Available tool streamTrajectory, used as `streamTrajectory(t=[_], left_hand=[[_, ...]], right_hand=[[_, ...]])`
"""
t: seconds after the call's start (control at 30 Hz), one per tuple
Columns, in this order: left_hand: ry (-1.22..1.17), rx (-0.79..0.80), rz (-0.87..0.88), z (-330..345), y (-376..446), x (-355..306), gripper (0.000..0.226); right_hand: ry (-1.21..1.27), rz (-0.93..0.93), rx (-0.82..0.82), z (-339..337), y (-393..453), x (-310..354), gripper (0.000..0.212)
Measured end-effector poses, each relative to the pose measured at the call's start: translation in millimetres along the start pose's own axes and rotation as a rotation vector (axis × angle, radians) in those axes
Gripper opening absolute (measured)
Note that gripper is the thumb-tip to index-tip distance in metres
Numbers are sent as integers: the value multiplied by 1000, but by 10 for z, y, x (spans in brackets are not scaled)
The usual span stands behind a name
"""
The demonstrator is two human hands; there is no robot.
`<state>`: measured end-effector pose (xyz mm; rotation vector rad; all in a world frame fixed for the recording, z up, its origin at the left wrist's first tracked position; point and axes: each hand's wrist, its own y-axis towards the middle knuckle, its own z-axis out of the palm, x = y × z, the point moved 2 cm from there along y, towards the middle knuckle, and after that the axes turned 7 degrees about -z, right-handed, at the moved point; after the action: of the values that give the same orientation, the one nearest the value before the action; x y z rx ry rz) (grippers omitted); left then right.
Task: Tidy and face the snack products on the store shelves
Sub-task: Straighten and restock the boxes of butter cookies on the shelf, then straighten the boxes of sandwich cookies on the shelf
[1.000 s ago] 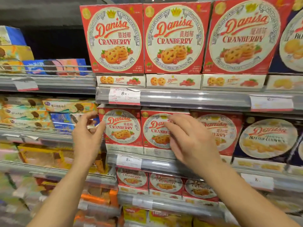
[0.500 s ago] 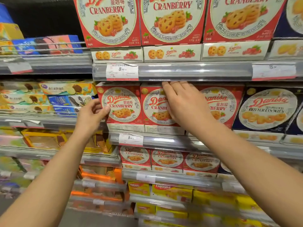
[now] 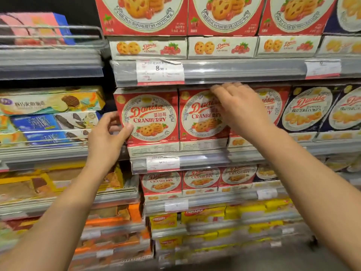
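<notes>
Right now I am bracing the left cranberry box (image 3: pixel 149 116) by its stiff, light cardboard edge with my left hand (image 3: pixel 106 137), thumb on its front, while my right hand (image 3: pixel 237 108) is reaching, fingers loosely bent, over the top of the next box (image 3: pixel 199 118).

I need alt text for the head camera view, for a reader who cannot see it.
Two bare hands straighten red Danisa cranberry boxes on a store shelf: the left hand grips the left edge of the leftmost cranberry box, and the right hand reaches over the top of the second cranberry box. Blue butter cookie boxes stand to the right.
</notes>
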<state>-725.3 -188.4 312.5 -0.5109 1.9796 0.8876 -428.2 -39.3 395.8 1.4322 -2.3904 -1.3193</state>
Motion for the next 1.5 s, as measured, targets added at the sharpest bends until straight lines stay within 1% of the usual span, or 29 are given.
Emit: streamTrajectory(t=[0.07,0.1,0.17,0.2,0.27,0.3,0.33,0.4,0.47,0.6,0.7,0.8,0.93,1.07,1.17,1.27,1.37,1.43,1.5], left_hand=[[-47,19,-7,29,-53,46,50],[-56,4,-4,40,-99,78,54],[-22,-98,42,29,-275,95,54],[26,-166,108,28,-397,94,49],[167,-255,302,83,-642,114,33],[234,-243,393,147,-746,141,29],[297,-196,462,236,-828,192,30],[418,-73,514,428,-959,307,40],[511,-12,504,553,-1074,377,48],[604,7,537,654,-1179,423,52],[715,73,482,698,-1200,480,61],[706,93,444,716,-1212,448,65],[701,90,514,650,-1213,438,62],[761,176,516,573,-1157,414,66],[786,208,504,502,-1118,398,63],[718,276,534,303,-1060,398,59],[601,352,536,-71,-917,572,56],[566,328,516,-422,-779,853,54],[525,259,454,-817,-618,1111,54]], right_hand=[[-22,-5,-89,-67,-114,67,42],[-28,-11,-150,-113,-215,132,39],[-2,-34,-239,-146,-480,310,29],[24,-43,-239,-121,-626,416,25],[100,-46,-158,14,-873,598,25],[142,-36,-93,117,-974,675,28],[180,-21,-24,230,-1062,743,34],[239,17,91,417,-1197,866,45],[281,62,150,528,-1282,942,53],[325,115,158,611,-1365,964,62],[330,171,164,645,-1384,1021,66],[323,248,144,673,-1371,1120,65],[324,348,170,675,-1284,1273,61],[312,378,257,647,-1276,1341,66],[301,397,260,622,-1321,1439,72],[299,481,265,659,-1293,1650,76],[287,638,246,669,-1229,1954,70],[328,742,245,654,-1143,2208,67],[363,774,180,599,-979,2485,61]])
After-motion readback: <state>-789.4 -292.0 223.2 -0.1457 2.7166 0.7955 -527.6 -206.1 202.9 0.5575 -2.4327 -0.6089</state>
